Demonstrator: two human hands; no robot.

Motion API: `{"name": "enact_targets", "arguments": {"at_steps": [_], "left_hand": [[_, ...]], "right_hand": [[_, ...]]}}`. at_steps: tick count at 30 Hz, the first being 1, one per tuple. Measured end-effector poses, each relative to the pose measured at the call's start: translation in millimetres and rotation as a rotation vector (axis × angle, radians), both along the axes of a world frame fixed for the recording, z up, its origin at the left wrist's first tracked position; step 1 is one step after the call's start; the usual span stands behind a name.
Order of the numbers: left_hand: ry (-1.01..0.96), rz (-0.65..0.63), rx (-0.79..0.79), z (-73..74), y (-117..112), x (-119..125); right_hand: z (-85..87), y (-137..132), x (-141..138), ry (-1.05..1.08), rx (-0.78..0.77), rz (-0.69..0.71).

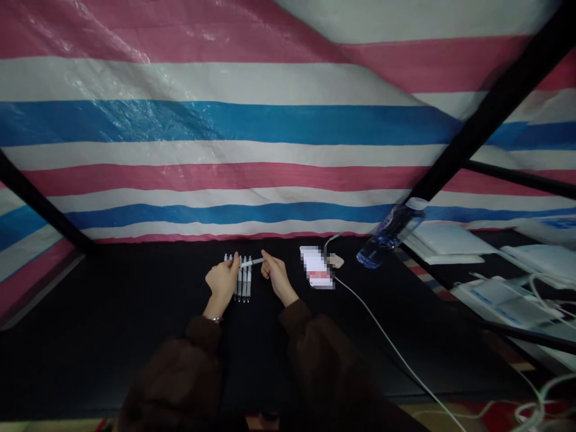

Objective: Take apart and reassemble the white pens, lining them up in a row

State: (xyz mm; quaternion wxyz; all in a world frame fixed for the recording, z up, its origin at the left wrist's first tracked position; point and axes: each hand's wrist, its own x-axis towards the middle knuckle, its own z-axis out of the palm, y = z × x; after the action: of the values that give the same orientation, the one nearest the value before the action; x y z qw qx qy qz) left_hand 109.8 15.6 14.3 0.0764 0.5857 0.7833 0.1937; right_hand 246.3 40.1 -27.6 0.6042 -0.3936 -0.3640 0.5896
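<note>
A ballpoint pen (252, 263) with a white and grey barrel is held between the two hands, above a black tabletop (135, 324), slanting slightly up toward the right. The left hand (220, 279) is closed around its left end, thumb up, and the right hand (275, 275) has its fingers drawn in narrow at the other end, index finger along the tip. Beneath the held pen, a row of similar pens (244, 287) lies side by side, the left hand covering part of those on the left. A bracelet (216, 320) circles the left wrist, and both arms wear dark brown sleeves. Just right of the right hand lies a white rectangular item (310, 259), pixelated past naming, with a beige object (335, 261) touching or just beside it and a white cable (382, 331) running off toward the lower right. Farther right is a clear bluish plastic bottle (390, 235) with a white cap, near a black frame bar (486, 114), before a red, white and blue striped sheet (252, 123)
</note>
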Motion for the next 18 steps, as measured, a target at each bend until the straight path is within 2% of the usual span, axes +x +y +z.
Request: {"name": "enact_targets", "arguments": {"at_steps": [5, 9, 15, 18], "left_hand": [[-0.003, 0.025, -0.007, 1.9, 1.4, -3.9], [-0.007, 0.015, -0.013, 1.0, 1.1, -2.9], [-0.006, -0.030, -0.022, -0.9, -0.2, 0.6], [-0.012, -0.020, -0.040, -1.3, 1.0, -0.5]], "right_hand": [[0.7, 1.4, 2.6, -0.011, 0.006, 0.093], [2.6, 2.7, 2.9, 0.017, -0.062, 0.124], [4.2, -1.4, -0.6, -0.189, -0.067, 0.182], [4.4, -2.5, 0.1, -0.181, -0.036, 0.194]]}}
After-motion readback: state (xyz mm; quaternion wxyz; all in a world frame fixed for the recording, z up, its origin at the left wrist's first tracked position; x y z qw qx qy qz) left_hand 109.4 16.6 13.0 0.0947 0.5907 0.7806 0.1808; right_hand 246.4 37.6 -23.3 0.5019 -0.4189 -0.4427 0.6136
